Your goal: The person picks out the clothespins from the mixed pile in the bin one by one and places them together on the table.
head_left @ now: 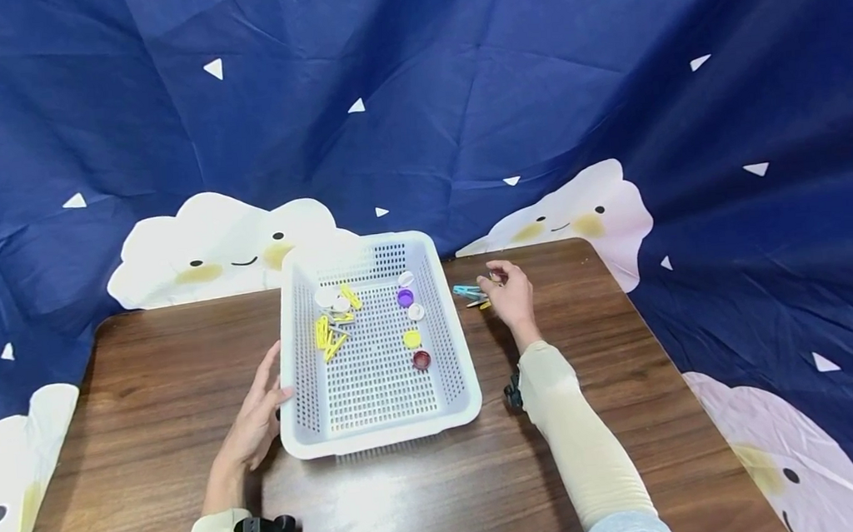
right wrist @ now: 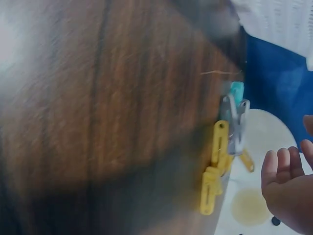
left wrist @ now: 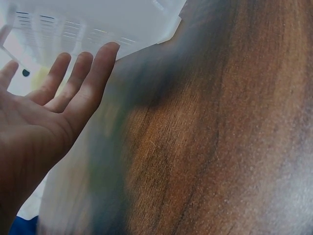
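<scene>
A white perforated basket (head_left: 380, 441) stands on the table with yellow and grey clothespins (head_left: 322, 331) at its left and bottle caps, among them a purple cap (head_left: 405, 298) and a dark red cap (head_left: 421, 359), along its right. My left hand (head_left: 254, 417) is at the basket's left wall, thumb over the rim; the left wrist view shows its fingers (left wrist: 90, 83) extended. To the right of the basket, my right hand (head_left: 512, 297) is over a small pile with a blue clothespin (head_left: 466, 291). Grey clothespins (right wrist: 234, 122) and yellow clothespins (right wrist: 209, 191) show beside its loosely bent fingers (right wrist: 282, 164).
The brown wooden table (head_left: 165, 387) ends just behind the basket and the pile. A dark blue cloth (head_left: 413, 92) with printed clouds hangs behind it. White caps (head_left: 326, 297) lie among the clothespins inside the basket.
</scene>
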The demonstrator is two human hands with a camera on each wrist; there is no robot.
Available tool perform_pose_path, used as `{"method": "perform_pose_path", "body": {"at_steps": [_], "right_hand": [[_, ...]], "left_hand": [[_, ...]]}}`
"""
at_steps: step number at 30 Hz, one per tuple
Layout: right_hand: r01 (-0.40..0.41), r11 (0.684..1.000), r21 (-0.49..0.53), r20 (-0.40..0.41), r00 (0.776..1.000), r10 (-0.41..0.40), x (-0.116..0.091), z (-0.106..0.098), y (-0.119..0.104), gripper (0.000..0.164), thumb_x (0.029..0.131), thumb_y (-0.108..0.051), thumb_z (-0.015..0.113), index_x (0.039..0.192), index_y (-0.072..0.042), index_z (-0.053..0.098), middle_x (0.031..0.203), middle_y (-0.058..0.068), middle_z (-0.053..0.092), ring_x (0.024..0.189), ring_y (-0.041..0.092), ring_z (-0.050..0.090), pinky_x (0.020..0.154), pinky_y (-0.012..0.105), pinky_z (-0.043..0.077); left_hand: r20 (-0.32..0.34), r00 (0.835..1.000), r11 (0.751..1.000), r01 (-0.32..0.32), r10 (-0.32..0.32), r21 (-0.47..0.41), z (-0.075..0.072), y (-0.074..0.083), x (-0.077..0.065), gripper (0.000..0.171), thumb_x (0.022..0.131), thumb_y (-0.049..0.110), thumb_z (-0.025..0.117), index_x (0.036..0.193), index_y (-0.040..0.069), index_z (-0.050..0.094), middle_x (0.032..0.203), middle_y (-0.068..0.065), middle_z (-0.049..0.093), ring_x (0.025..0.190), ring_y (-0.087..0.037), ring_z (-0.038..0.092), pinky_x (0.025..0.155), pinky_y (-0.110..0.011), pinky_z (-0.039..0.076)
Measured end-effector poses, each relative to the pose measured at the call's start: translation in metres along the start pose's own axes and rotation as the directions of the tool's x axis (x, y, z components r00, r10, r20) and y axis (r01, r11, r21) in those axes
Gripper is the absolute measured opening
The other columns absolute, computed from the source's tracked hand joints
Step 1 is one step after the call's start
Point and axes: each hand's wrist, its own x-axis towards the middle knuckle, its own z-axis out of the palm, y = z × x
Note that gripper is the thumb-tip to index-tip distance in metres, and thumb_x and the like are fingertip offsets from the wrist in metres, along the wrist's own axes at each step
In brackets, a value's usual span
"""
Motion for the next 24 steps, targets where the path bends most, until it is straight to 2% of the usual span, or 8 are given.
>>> {"method": "perform_pose_path", "body": {"at_steps": [8, 15, 21, 24], "right_hand": [[0.049, 0.998, 0.033, 0.029, 0.998, -0.05, 0.001, 0.001, -0.022, 0.035, 0.09, -0.017, 0.075, 0.122, -0.004, 0.07, 0.119, 0.019, 0.066, 0.104, 0.031, 0.064, 0.093, 0.045, 0.047], [0.074, 0.995, 0.063, 0.085, 0.993, -0.079, 0.001, 0.003, -0.036, 0.038, 0.09, -0.016, 0.075, 0.125, -0.002, 0.068, 0.122, 0.018, 0.067, 0.107, 0.031, 0.064, 0.095, 0.044, 0.048], [0.103, 0.992, 0.071, 0.085, 0.99, -0.109, 0.003, 0.002, -0.051, 0.037, 0.089, -0.02, 0.076, 0.123, -0.006, 0.069, 0.118, 0.013, 0.069, 0.105, 0.027, 0.065, 0.094, 0.041, 0.049], [0.122, 0.989, 0.087, 0.082, 0.988, -0.13, 0.004, 0.002, -0.06, 0.038, 0.09, -0.02, 0.076, 0.124, -0.005, 0.069, 0.117, 0.012, 0.069, 0.105, 0.026, 0.066, 0.094, 0.042, 0.049]], "left_hand": [[0.008, 1.0, 1.0, -0.006, 0.006, -0.001, 0.0, 0.0, 0.0, 0.073, 0.106, 0.016, 0.046, 0.163, 0.038, 0.005, 0.166, -0.02, 0.014, 0.132, -0.025, 0.046, 0.094, -0.056, 0.047], [0.006, 1.0, 1.0, -0.013, 0.013, 0.004, 0.0, 0.0, 0.0, 0.073, 0.106, 0.017, 0.046, 0.163, 0.038, 0.006, 0.166, -0.019, 0.014, 0.136, -0.03, 0.041, 0.095, -0.055, 0.046], [0.005, 1.0, 1.0, -0.01, 0.01, 0.003, 0.0, 0.001, 0.0, 0.073, 0.106, 0.017, 0.046, 0.163, 0.038, 0.006, 0.166, -0.019, 0.014, 0.134, -0.028, 0.044, 0.094, -0.055, 0.047], [0.003, 1.0, 1.0, -0.005, 0.005, 0.009, -0.001, 0.001, 0.0, 0.073, 0.106, 0.018, 0.047, 0.163, 0.039, 0.006, 0.166, -0.019, 0.014, 0.136, -0.031, 0.042, 0.094, -0.056, 0.046]]}}
